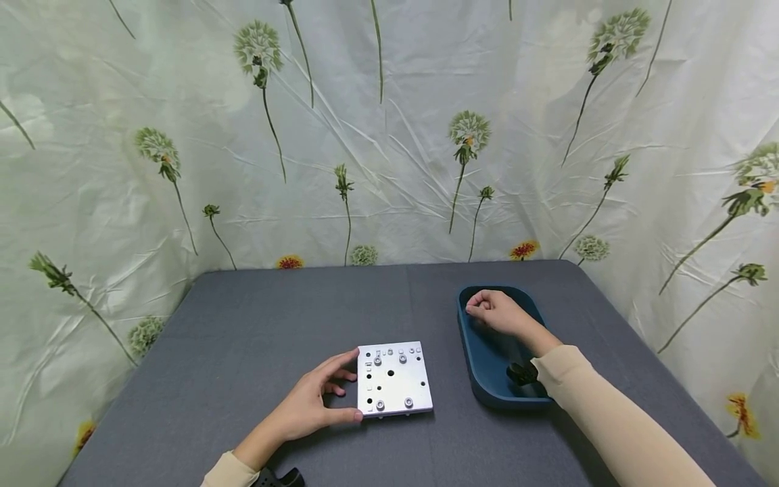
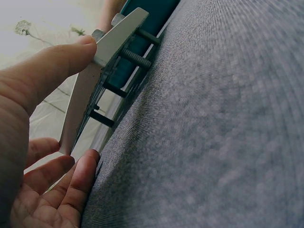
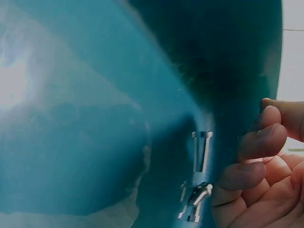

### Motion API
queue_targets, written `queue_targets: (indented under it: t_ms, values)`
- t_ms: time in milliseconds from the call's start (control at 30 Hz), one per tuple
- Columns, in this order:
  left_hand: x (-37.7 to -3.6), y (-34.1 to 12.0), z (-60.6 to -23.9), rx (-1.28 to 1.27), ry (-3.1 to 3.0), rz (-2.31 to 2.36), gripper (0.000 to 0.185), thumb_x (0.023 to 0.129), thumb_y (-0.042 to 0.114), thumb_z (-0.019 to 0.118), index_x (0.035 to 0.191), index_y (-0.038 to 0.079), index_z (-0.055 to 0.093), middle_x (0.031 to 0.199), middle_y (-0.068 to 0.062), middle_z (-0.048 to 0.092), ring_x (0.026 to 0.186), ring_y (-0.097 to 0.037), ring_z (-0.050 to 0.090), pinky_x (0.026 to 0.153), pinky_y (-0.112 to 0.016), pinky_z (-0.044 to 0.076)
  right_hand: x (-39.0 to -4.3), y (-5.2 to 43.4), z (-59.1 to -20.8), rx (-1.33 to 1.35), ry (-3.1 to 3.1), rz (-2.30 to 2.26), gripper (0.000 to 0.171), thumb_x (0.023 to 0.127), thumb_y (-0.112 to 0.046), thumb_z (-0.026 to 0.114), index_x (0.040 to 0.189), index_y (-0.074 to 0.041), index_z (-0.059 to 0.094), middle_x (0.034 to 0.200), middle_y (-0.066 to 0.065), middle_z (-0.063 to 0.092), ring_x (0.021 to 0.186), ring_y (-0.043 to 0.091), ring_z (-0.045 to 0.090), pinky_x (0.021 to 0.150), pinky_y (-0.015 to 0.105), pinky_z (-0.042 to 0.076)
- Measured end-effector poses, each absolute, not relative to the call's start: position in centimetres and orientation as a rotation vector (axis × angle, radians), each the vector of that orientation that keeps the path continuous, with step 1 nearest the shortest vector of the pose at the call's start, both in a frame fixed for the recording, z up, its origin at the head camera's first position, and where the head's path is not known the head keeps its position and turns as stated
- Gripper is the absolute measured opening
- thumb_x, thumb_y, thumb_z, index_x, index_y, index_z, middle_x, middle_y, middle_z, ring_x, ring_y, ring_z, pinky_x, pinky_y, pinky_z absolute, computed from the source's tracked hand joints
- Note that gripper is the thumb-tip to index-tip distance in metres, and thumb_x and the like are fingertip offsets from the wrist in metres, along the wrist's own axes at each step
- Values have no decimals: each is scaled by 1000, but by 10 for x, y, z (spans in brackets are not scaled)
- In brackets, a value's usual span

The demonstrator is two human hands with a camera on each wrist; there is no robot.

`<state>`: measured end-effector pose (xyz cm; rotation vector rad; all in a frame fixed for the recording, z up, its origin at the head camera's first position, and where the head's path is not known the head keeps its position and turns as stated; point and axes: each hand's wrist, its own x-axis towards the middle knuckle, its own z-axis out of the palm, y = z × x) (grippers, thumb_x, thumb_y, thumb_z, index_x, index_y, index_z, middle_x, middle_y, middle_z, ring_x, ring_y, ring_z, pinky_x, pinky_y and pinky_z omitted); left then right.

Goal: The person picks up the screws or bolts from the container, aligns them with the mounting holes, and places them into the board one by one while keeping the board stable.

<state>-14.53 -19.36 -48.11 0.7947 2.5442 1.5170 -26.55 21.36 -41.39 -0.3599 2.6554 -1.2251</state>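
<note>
Nearest the camera, a cream sleeve [image 1: 621, 419] reaches in from the lower right. Behind the grey tabletop [image 1: 292, 311] hangs a floral sheet [image 1: 395, 149]. A blue tray [image 1: 511, 402] stands on the right. Left of it, the left hand [image 1: 313, 402] holds a metal plate [image 1: 395, 382] in a wide grip, thumb and index finger at its left corners. The right hand [image 1: 499, 313] is over the tray, fingers curled narrow; whether they hold anything, I cannot tell. Through the plate run four screws [image 1: 409, 402]; loose screws [image 3: 205, 152] lie in the tray.
</note>
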Motion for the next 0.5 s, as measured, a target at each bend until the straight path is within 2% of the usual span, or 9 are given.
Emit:
queue_targets:
  t_ms: [267,500]
  values:
    - [-146,-193,-482,802,2538,1527,97,83,37,96,163,14,46,157,-14,55,122,-13,65,91,-25,58,-259,211,-404,-388,2625,-1282,23,111,-14,59,116,8,63,78,7,63,65,14,52,61,26,45]
    - [-145,-193,-480,796,2538,1527,97,82,36,96,163,13,46,157,-14,55,122,-15,66,91,-25,58,-253,209,-396,-355,2623,-1300,23,112,-15,57,119,7,61,78,7,62,70,14,54,66,28,47]
